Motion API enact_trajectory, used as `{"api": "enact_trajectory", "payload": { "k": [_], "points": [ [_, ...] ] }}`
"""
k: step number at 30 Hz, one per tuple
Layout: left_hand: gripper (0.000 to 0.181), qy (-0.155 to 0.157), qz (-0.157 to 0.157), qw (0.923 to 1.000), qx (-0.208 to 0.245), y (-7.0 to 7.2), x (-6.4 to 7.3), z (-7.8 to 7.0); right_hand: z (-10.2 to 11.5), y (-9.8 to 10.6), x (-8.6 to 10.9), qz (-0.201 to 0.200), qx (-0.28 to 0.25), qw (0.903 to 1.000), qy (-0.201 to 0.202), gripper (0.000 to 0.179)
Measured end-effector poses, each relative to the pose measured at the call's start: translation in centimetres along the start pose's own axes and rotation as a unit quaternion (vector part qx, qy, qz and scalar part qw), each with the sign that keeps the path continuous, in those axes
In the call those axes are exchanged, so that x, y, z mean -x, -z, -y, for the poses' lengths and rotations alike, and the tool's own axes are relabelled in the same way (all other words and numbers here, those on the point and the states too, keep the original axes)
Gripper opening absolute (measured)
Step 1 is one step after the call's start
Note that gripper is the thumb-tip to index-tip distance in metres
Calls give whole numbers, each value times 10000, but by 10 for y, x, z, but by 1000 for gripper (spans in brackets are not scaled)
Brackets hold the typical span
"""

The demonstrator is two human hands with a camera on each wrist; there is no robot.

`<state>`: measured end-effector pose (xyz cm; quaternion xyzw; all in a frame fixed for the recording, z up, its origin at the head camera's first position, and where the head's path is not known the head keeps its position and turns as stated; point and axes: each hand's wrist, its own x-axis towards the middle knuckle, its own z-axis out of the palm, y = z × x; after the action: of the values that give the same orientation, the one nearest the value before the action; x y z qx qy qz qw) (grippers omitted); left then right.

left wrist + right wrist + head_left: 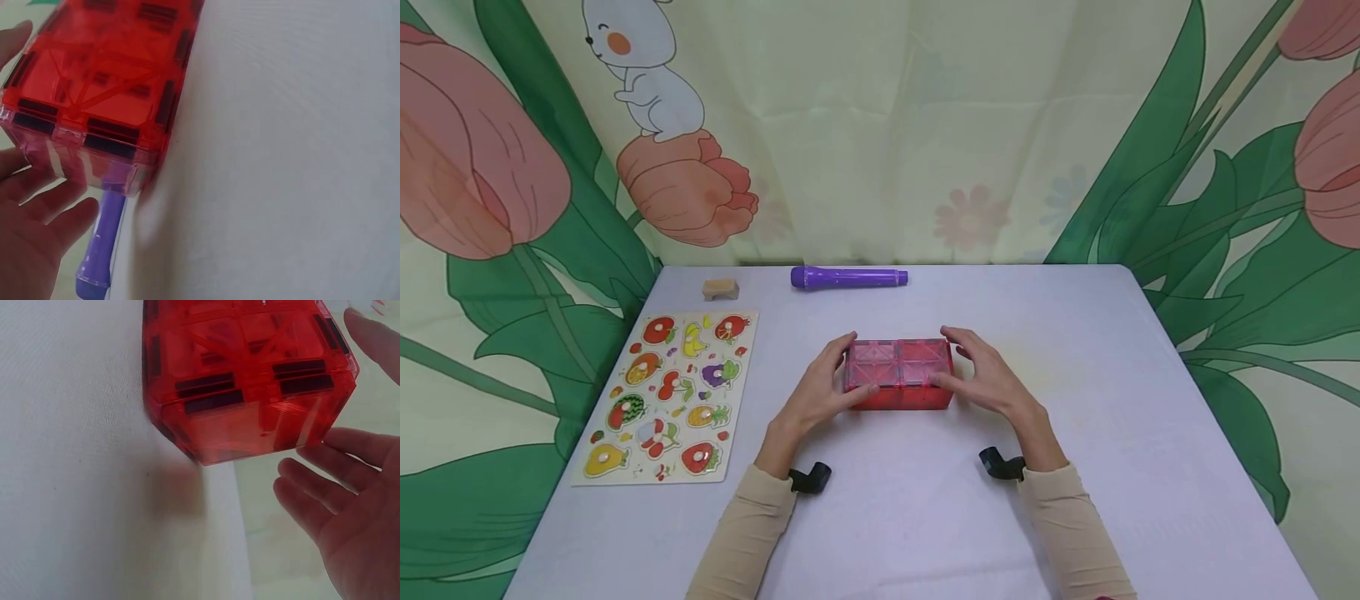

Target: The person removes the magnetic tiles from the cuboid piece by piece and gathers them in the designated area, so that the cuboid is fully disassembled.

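A block built of see-through red and pink magnetic tiles [898, 375] lies on the white table in front of me. My left hand [822, 379] is at its left end, with the thumb along the near top edge and the fingers by the far corner. In the left wrist view, the loosely straight fingers [62, 219] lie close against the pink end wall. My right hand [988, 375] flanks the other end, thumb over the near top corner. Its fingers [319, 487] are extended beside the red end wall; whether they all touch is unclear.
Behind the block lies a purple toy microphone [850, 277]. A fruit puzzle board [662, 400] is on the left, with a small wooden block [720, 288] beyond it. A printed curtain [895, 125] hangs at the table's far edge. Black wrist cameras [811, 478] sit at both cuffs.
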<state>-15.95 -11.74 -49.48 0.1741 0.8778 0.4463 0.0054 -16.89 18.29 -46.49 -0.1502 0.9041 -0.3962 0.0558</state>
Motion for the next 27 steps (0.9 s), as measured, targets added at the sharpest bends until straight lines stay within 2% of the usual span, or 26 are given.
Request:
{"api": "enact_trajectory", "payload": {
  "k": [5,10,14,21,27],
  "points": [
    [96,76,-4,9973,732,-4,-2,8,-1,-1,-1,58,-90,9999,3,87],
    [95,126,-15,9934,1143,-6,-3,13,-3,-2,-2,141,-250,9996,-26,89],
    [96,135,55,9886,1500,-9,-3,16,-7,-2,-2,251,-573,9980,4,90],
    [94,65,23,9831,1830,-11,-1,22,-13,-3,-3,427,-1117,9928,31,90],
    [88,88,-21,9814,1916,-12,-2,23,-19,-5,-3,381,-1453,9887,-23,83]
  ]
}}
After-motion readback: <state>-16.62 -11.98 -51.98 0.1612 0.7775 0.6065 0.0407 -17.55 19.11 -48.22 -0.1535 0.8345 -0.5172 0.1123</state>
